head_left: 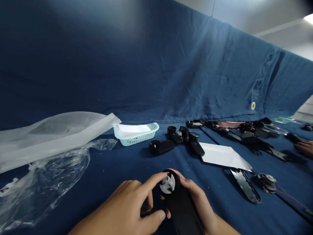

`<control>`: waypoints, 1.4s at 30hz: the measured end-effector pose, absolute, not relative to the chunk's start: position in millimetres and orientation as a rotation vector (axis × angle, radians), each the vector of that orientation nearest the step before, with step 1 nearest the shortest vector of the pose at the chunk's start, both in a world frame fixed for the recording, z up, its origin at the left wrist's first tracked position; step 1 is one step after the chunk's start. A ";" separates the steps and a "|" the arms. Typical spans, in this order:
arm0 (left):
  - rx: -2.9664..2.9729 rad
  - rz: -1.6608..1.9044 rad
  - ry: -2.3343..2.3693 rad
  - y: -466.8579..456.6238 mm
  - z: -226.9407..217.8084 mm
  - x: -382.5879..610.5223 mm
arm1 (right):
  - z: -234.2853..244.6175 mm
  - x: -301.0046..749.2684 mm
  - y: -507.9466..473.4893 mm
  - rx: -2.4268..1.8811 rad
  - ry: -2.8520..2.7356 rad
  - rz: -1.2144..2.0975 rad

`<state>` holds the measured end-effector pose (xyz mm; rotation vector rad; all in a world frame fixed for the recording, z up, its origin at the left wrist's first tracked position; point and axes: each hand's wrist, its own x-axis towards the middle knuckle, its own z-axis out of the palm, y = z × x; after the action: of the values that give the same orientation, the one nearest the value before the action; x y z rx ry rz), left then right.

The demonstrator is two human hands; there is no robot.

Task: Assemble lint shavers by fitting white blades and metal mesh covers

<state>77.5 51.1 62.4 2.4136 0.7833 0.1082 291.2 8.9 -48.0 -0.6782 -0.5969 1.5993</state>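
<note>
A black handheld casing (184, 209) with a round head is gripped in my right hand (199, 197), whose fingers wrap behind it and whose thumb lies along its side. Set in the round head is a white slotted disc (167, 183), facing up. My left hand (133, 204) reaches in from the left. Its index fingertip touches the disc's upper edge, while the thumb points toward the casing without clearly touching it. Under the curled fingers of this hand sits a small black part (146, 210), mostly hidden.
Several black casings (161, 147) lie ahead, near a light blue basket (137, 138) holding white sheets. Clear plastic wrap (61, 176) spreads at left. White paper (222, 155), an open shell half (245, 186) and a wired component (267, 182) are at right. Another person's hand (305, 148) shows far right.
</note>
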 end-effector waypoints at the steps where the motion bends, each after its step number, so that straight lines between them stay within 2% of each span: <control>1: 2.414 0.109 0.757 50.6 62.4 77.6 | -47.9 290.8 8.3 -0.680 -0.599 1.598; 6: 2.415 0.109 0.671 49.0 67.8 78.0 | -43.3 294.7 6.2 -0.693 -0.610 1.588; 16: 2.477 0.187 0.813 46.1 71.8 82.2 | -44.1 292.8 7.3 -0.677 -0.649 1.608; 26: 2.536 0.187 0.666 42.3 72.8 79.5 | -40.6 292.6 7.7 -0.717 -0.753 1.600; 32: 2.516 0.135 0.808 48.3 82.8 77.2 | -42.8 291.5 5.1 -0.691 -0.731 1.598; 38: 2.430 0.166 0.653 47.7 78.3 71.8 | -44.1 288.3 1.0 -0.682 -0.692 1.605; 42: 2.442 0.183 0.729 49.6 78.8 73.6 | -41.0 285.5 -1.6 -0.658 -0.659 1.614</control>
<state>73.6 49.6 78.8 2.4421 0.7289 0.1832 285.5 -1.6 -41.0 -0.6583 -0.6594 1.6141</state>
